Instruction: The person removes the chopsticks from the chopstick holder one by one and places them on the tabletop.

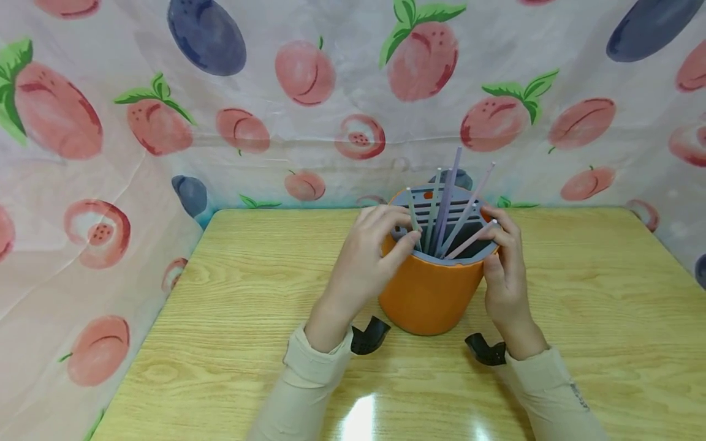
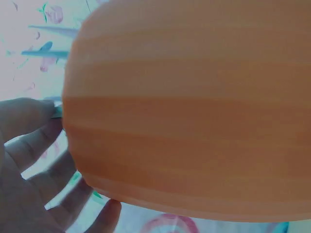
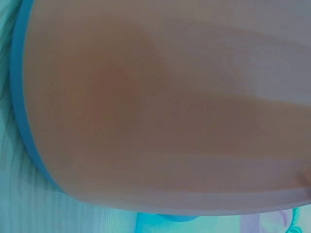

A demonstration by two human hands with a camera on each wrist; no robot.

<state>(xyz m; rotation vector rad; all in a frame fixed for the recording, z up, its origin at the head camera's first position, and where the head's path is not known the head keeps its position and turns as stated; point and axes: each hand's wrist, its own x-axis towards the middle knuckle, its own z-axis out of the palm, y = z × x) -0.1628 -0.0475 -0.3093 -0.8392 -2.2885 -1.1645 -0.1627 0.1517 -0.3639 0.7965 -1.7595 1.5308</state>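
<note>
An orange bucket with a grey rim and a slotted grey insert stands on the table. Several thin pastel sticks, purple, pink and green, lean out of it. At the left of the rim, my left hand pinches a pale green stick between thumb and forefinger; its green end shows between the fingertips in the left wrist view. My right hand grips the rim on the right, thumb outside and fingers over the top, near a pink stick. The bucket's wall fills the right wrist view.
The wood-grain table extends to both sides of the bucket. A fruit-patterned cloth hangs behind and along the left. Black curved wrist mounts stick out from the sleeves in front of the bucket.
</note>
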